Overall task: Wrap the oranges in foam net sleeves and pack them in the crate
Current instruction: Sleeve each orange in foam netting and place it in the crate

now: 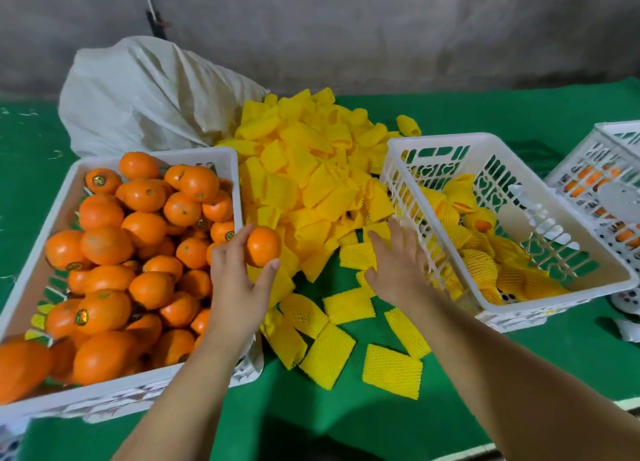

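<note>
Early yet: crate [540, 289] holds few wrapped; bin [41, 232] full. Our L hand [239, 284] grips an orange [262, 246], R hand [398, 263] spread, empty, over sleeves [311, 183].

A bare orange [262, 246], round and glossy, sits at the right rim of the left crate [41, 225], pinched in the left hand [239, 280]. That white slotted crate is heaped with loose oranges [114, 252], several bearing small stickers. Yellow foam net sleeves [308, 180] lie flattened in a big pile between the crates, some scattered singly on the green worktop [519, 374]. The right crate [554, 287], white and tilted, holds sleeved oranges [485, 263] along its near side.
</note>
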`<state>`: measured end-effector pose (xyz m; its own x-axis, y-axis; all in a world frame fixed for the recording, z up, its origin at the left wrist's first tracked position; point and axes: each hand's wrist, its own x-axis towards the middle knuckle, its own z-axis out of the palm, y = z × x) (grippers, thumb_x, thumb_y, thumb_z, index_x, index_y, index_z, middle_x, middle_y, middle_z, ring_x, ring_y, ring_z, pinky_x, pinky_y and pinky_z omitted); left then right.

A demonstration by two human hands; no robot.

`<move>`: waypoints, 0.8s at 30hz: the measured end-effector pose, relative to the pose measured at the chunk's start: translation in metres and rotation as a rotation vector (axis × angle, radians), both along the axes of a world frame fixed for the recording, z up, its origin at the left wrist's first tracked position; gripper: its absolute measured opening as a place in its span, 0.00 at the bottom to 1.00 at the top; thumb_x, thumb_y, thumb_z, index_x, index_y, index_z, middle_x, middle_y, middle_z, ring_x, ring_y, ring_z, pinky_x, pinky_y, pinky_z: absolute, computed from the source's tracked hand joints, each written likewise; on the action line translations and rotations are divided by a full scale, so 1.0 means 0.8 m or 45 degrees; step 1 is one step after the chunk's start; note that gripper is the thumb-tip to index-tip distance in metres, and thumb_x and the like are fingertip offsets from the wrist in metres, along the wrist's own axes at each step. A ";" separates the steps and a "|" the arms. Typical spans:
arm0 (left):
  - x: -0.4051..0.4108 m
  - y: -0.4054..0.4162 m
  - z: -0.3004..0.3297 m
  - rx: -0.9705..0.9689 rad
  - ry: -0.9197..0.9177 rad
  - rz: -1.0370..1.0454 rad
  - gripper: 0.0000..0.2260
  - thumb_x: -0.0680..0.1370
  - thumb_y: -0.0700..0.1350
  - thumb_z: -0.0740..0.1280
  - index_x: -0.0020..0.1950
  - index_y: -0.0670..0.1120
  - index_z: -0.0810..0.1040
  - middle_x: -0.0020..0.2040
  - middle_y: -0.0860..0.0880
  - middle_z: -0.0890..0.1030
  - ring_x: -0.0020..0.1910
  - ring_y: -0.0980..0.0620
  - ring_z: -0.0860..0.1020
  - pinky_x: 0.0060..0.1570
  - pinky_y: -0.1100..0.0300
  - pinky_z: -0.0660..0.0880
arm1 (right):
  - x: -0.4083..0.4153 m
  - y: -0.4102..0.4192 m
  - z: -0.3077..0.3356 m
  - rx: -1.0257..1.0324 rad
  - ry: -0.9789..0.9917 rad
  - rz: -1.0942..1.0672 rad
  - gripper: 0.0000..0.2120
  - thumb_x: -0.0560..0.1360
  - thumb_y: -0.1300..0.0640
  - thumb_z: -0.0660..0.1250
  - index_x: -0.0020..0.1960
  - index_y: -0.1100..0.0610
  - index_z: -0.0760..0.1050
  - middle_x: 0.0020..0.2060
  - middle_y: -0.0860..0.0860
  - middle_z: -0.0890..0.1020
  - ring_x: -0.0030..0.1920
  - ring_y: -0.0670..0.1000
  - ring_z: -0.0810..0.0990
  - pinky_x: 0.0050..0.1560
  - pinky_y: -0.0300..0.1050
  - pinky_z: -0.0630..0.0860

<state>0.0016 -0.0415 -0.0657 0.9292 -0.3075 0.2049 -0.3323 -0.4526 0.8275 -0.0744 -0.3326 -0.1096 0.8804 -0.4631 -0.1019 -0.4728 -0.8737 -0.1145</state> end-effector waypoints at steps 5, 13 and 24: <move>-0.009 -0.007 -0.008 0.376 -0.365 -0.156 0.30 0.79 0.45 0.76 0.79 0.48 0.70 0.64 0.41 0.71 0.63 0.40 0.71 0.66 0.46 0.70 | -0.017 0.055 -0.065 0.289 0.591 0.347 0.23 0.81 0.44 0.65 0.74 0.47 0.72 0.84 0.56 0.49 0.82 0.65 0.41 0.79 0.64 0.51; -0.010 -0.015 -0.006 0.655 -0.507 -0.303 0.31 0.78 0.50 0.77 0.79 0.51 0.70 0.67 0.42 0.74 0.66 0.38 0.74 0.64 0.44 0.77 | -0.021 0.082 -0.082 0.299 0.618 0.235 0.27 0.83 0.42 0.60 0.79 0.52 0.66 0.83 0.47 0.54 0.81 0.59 0.52 0.78 0.57 0.56; -0.008 -0.015 0.001 0.345 -0.248 -0.298 0.29 0.80 0.57 0.73 0.78 0.55 0.67 0.65 0.51 0.71 0.61 0.50 0.73 0.57 0.60 0.72 | 0.032 0.135 0.042 1.525 -0.755 -0.278 0.22 0.78 0.56 0.69 0.68 0.39 0.74 0.61 0.45 0.82 0.60 0.52 0.83 0.60 0.53 0.81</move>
<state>-0.0048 -0.0531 -0.0647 0.7796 -0.5730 0.2527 -0.5909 -0.5394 0.5999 -0.0485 -0.2244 -0.0763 0.8529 -0.4930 -0.1717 -0.2020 -0.0085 -0.9793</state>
